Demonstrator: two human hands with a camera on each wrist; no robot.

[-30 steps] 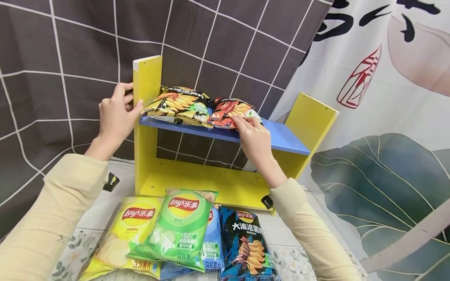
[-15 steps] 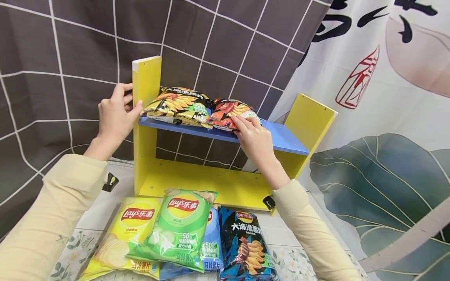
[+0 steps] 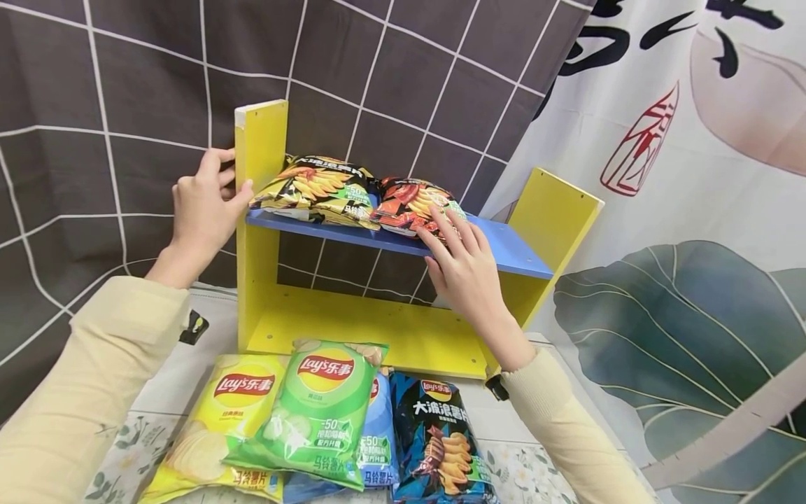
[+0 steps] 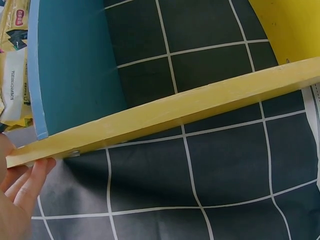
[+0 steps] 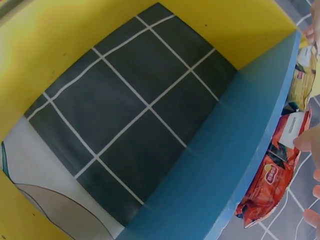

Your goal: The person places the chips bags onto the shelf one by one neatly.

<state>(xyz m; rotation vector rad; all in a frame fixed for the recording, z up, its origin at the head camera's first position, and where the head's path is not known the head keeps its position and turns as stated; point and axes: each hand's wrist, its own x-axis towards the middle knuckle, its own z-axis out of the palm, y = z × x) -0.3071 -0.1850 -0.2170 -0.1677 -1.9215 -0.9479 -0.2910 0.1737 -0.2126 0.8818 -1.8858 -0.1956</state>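
My left hand holds the yellow left side panel of a small shelf, thumb at its front edge and fingers behind. In the left wrist view the fingers lie against the panel's outer face. My right hand is spread with fairly straight fingers over the front right of a red chip bag. That bag lies on the blue shelf board, beside a black-and-yellow chip bag near the left panel. The right wrist view shows the red bag overhanging the board's edge.
In front of the shelf lie a yellow chip bag, a green one on top, a blue one partly hidden, and a dark blue one. The yellow lower board sits behind them. A dark checked curtain hangs behind.
My right hand has loosened its pinch on the red bag's front, spread its fingers and drawn slightly right and down. The left hand stays on the side panel.
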